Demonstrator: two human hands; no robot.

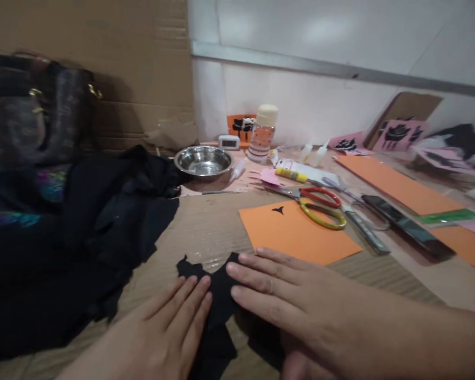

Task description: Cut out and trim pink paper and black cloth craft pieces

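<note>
A piece of black cloth with a ragged, cut outline lies flat on the cardboard in front of me. My left hand rests on its left part, fingers stretched out and flat. Across its right part lies my right hand, also with straight, flat fingers. Both palms face down and cover much of the cloth. Just beyond my right fingers is an orange sheet with a small black cut shape on it. Scissors with red and yellow handles lie partly over that sheet.
At left, a heap of black fabric lies before a brown handbag. Behind stand a steel bowl, a small digital timer and a bottle. To the right are a glue stick, a utility knife and a phone.
</note>
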